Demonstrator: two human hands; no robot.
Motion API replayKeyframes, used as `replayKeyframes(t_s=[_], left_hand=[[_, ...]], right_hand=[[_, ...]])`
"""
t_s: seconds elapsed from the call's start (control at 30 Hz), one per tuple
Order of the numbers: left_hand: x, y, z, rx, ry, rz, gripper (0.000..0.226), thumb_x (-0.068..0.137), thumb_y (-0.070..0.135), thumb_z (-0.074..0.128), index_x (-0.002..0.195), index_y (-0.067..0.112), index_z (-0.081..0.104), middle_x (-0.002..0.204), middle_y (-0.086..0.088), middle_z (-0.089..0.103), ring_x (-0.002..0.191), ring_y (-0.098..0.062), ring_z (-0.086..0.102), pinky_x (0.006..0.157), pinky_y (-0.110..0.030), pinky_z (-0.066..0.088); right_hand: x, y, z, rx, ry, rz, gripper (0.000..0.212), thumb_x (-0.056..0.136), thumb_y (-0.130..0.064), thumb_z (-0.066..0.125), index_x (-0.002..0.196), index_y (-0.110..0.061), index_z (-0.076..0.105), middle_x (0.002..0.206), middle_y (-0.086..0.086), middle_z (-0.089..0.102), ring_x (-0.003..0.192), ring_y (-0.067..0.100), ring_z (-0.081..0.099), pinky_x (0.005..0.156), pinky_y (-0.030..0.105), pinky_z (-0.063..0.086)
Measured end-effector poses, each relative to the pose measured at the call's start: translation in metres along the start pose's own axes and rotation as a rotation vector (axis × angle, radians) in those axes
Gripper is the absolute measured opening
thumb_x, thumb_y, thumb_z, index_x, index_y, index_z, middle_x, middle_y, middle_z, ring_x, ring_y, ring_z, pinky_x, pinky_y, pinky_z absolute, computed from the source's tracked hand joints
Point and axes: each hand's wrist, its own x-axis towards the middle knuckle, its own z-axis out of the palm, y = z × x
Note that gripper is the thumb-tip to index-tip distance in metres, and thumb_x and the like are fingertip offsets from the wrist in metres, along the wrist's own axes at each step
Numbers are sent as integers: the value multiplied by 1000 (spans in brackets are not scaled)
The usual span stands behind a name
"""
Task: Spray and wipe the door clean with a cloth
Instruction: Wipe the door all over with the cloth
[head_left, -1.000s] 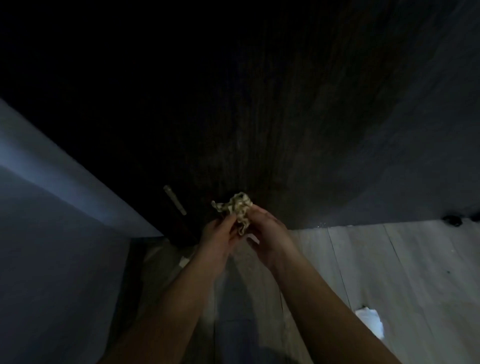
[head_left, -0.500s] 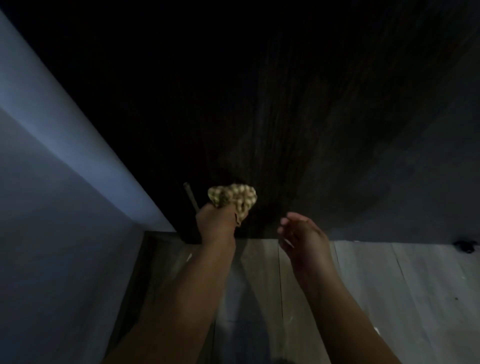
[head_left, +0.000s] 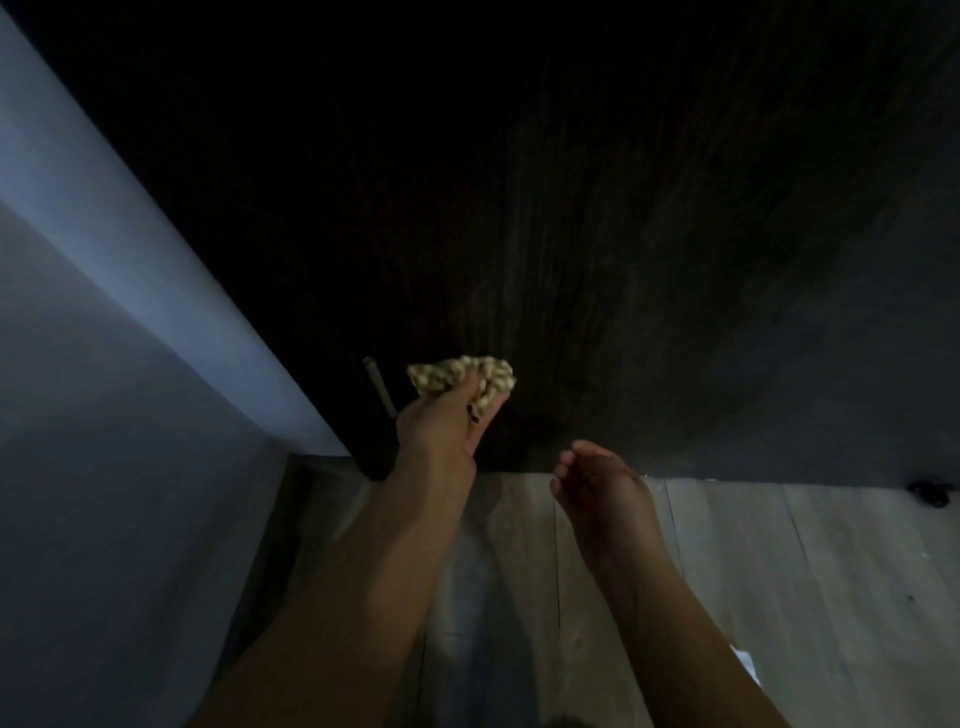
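Observation:
The dark wooden door (head_left: 597, 218) fills the upper part of the dim view. My left hand (head_left: 441, 421) grips a crumpled pale patterned cloth (head_left: 460, 376) and holds it against the door's lower part. To the right, my right hand (head_left: 597, 488) hangs empty with loosely curled fingers, just in front of the door's bottom edge. No spray bottle is in view.
A grey-blue wall (head_left: 104, 415) runs down the left side. A thin metal rod (head_left: 379, 387) sticks out near the door's lower left. Pale wood-plank floor (head_left: 779, 571) lies below, with a small dark object (head_left: 930, 491) at the far right and a white scrap (head_left: 748, 662).
Both hands held the cloth together a second ago. My right hand has let go and moved right, while my left hand lifted the bunched cloth against the door.

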Motion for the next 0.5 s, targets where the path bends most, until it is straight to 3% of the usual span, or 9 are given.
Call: replayKeyframes(t_s=[0.1, 0.27, 0.37, 0.43, 0.5], left_hand=[[-3, 15, 6, -135, -111, 23, 32, 93, 6, 54, 121, -11, 51, 96, -26, 65, 74, -27, 70, 52, -30, 58], [-3, -12, -14, 91, 108, 33, 35, 92, 4, 58, 124, -8, 52, 121, -25, 60, 89, -19, 66, 66, -29, 58], [-5, -6, -11, 68, 56, 103, 32, 94, 6, 56, 121, -9, 52, 113, -19, 62, 88, -17, 67, 63, -26, 58], [-8, 5, -2, -24, -29, 140, 21, 96, 2, 50, 111, -10, 56, 106, -16, 63, 82, -18, 68, 60, -29, 58], [-9, 6, 1, 26, -5, 140, 11, 95, 0, 50, 100, -6, 58, 103, -12, 64, 86, -15, 64, 58, -28, 57]], right_hand=[[2, -3, -2, -2, -15, -33, 18, 96, -6, 46, 92, -10, 62, 74, 5, 64, 72, 17, 59, 74, 32, 49], [-2, 2, -8, 22, 9, 2, 18, 96, -5, 44, 92, -10, 62, 77, 7, 63, 74, 19, 58, 77, 34, 47], [5, -2, -7, 25, 0, -11, 18, 96, -6, 44, 93, -11, 61, 80, 7, 64, 76, 19, 60, 76, 32, 49], [10, -2, -10, 28, 16, -17, 18, 97, -7, 43, 100, -10, 61, 91, 8, 67, 86, 20, 63, 80, 33, 50], [13, 0, -15, 61, 21, 18, 19, 98, -9, 43, 108, -11, 59, 105, 10, 66, 98, 23, 63, 87, 35, 50]])
